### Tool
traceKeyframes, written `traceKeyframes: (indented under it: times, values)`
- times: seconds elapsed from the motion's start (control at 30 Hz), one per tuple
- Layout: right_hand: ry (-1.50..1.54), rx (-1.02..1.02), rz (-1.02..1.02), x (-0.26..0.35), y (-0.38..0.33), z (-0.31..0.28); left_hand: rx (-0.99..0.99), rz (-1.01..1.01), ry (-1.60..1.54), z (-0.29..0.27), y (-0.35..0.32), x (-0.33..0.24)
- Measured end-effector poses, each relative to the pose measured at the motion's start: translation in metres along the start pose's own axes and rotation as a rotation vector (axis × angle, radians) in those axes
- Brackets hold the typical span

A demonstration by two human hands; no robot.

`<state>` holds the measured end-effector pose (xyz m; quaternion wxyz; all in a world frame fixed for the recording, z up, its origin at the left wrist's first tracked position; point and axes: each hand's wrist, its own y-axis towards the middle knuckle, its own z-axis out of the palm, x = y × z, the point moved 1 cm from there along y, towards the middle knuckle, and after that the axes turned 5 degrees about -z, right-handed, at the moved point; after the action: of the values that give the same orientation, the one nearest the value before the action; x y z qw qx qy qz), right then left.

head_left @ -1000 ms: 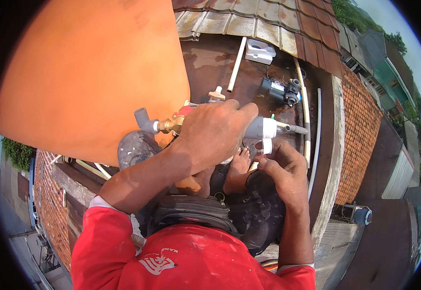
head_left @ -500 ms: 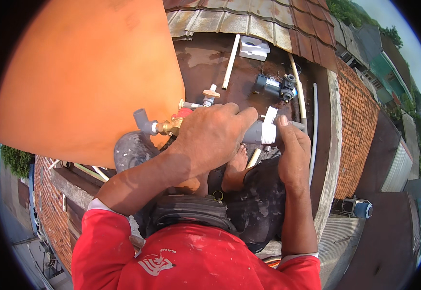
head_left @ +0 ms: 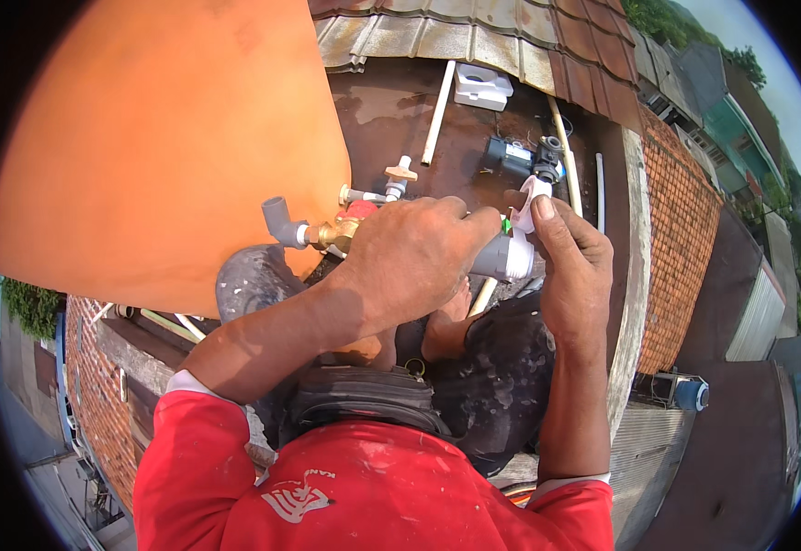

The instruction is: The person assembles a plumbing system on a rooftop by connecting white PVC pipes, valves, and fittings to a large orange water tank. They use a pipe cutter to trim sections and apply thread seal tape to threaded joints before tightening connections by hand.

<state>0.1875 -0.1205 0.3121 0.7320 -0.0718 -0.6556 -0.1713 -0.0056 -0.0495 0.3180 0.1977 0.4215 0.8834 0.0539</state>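
Observation:
My left hand (head_left: 410, 253) is closed around a pipe assembly, back of the hand up. From its left side stick out a grey elbow (head_left: 278, 220) and a brass valve (head_left: 327, 234) with a red part on top. To its right shows the assembly's grey pipe fitting (head_left: 490, 259), with white tape wrapped on its end (head_left: 517, 257). A white roll of thread seal tape (head_left: 533, 200) is pinched between the thumb and fingers of my right hand (head_left: 573, 262), just above that end. A strip of tape seems to run from roll to fitting. My left fingers hide the assembly's middle.
A large orange tank (head_left: 171, 138) fills the left, with a small tan-handled valve (head_left: 400, 174) at its side. Beyond my hands lie a dark water pump (head_left: 522, 161), a white foam block (head_left: 483, 88) and a cream pipe (head_left: 439, 112). Roof tiles (head_left: 474, 32) overhang the far side.
My right hand has moved slightly right with the tape roll, which has lifted away from the fitting's end and turned. My left hand still grips the assembly, now tilted slightly.

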Motion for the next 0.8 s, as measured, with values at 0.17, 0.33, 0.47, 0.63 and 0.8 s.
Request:
traceKeyframes:
  times: [0.17,0.33,0.47,0.63,0.8]
  values:
    - [-0.063,0.054,0.12,-0.023,-0.044,-0.016,-0.02,-0.082,0.018,-0.006,0.007,0.009]
    - [-0.145,0.124,0.074,0.005,-0.073,-0.008,0.014,-0.092,0.064,0.004,0.006,0.017]
    - [-0.097,0.028,-0.282,0.015,-0.033,0.002,0.001,-0.045,-0.003,0.01,0.004,0.005]
    - [-0.083,-0.016,-0.038,-0.009,-0.003,-0.007,0.031,-0.04,-0.011,0.0,0.004,-0.001]
    - [-0.119,0.007,0.09,-0.016,-0.055,-0.011,0.046,-0.1,0.027,-0.003,0.01,0.011]
